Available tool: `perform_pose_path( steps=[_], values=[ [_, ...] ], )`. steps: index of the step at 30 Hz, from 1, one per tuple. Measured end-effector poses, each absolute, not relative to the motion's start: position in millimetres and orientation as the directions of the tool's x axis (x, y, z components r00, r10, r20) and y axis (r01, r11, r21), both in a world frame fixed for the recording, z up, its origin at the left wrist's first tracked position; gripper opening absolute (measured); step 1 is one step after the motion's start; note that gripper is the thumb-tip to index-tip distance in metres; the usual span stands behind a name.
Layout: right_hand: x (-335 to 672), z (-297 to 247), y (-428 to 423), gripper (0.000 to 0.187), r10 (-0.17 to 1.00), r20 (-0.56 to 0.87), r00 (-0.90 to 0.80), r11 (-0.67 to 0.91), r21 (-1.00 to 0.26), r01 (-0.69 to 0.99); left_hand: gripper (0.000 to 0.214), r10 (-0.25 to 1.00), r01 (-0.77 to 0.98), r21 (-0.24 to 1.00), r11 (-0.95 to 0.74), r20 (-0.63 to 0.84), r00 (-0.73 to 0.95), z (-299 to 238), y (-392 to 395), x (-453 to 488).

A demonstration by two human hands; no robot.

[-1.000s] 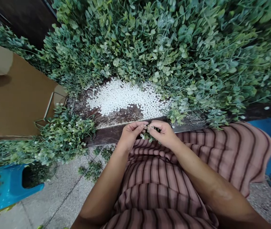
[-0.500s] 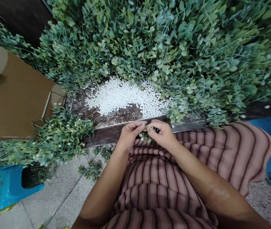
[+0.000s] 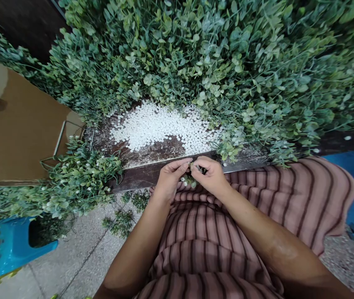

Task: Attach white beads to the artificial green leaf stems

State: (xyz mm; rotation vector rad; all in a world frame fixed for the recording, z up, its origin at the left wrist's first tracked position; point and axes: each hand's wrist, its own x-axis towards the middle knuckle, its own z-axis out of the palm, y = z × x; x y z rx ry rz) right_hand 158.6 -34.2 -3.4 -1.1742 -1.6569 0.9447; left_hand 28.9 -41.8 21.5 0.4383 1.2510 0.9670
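Both my hands meet over my lap at the front edge of the dark table (image 3: 139, 176). Between them is a small leafy sprig (image 3: 188, 181), green with pale round tips, mostly covered by my fingers. My left hand (image 3: 171, 176) pinches it with thumb and forefinger. From the other side, my right hand (image 3: 210, 174) has its fingertips closed on the same sprig. Whether a white bead sits in the fingertips I cannot tell. Just beyond my hands, a spread of small white beads (image 3: 161, 124) lies on the table.
Piled artificial greenery (image 3: 195, 54) fills the back and right. At left stands a cardboard box (image 3: 24, 128), with more leafy stems (image 3: 83, 174) in front of it. A blue stool (image 3: 8, 245) is on the floor at lower left, near a fallen sprig (image 3: 119, 222).
My hands stay together at the table edge, with only slight finger movement around the sprig. The view has shifted very slightly; the beads and greenery look the same.
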Motion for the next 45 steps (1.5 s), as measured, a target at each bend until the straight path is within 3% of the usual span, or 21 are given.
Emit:
perform_pose_path(
  steps=[11,34,39,45],
  values=[
    [158,-5,-35,0.014,0.959,0.227,-0.170,0.268,-0.920,0.285,0.023,0.782,-0.469,0.683,0.561,-0.622,0.031,19,-41,31],
    [154,-4,-36,0.015,0.970,0.211,-0.119,0.237,-0.929,0.286,0.023,0.778,-0.476,0.702,0.530,-0.626,-0.057,18,-41,38],
    [153,-6,-36,0.017,0.971,0.214,-0.109,0.238,-0.917,0.321,0.021,0.824,-0.366,0.805,0.467,-0.546,-0.150,14,-42,41],
    [152,-6,-36,0.020,0.971,0.218,-0.096,0.238,-0.909,0.343,0.010,0.939,-0.050,0.965,0.256,-0.261,-0.225,15,-43,42]
  ],
)
